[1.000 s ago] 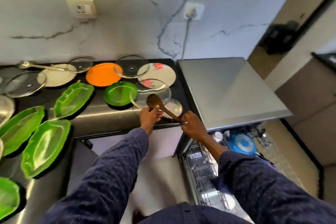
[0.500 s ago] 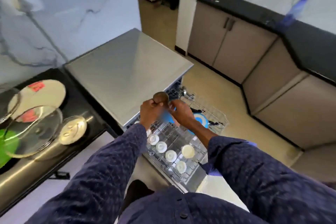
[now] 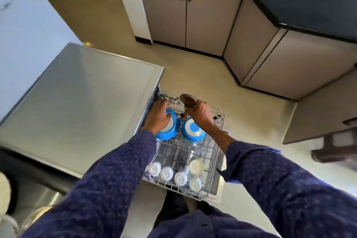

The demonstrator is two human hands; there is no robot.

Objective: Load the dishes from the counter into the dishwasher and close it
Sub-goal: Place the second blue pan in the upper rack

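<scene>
- Underfoot, a beige floor runs between the stainless dishwasher top and the beige base cabinets, which sit under a black countertop.
- Pulled out in front of the dishwasher, the wire rack holds two blue bowls upside down at its far end and a row of white cups at its near end.
- Above the rack's far end, the right hand curls its fingers round a wooden spoon, bowl end up.
- Beside it, the left hand rests on the left blue bowl; whether its fingers grip it cannot be told.
</scene>
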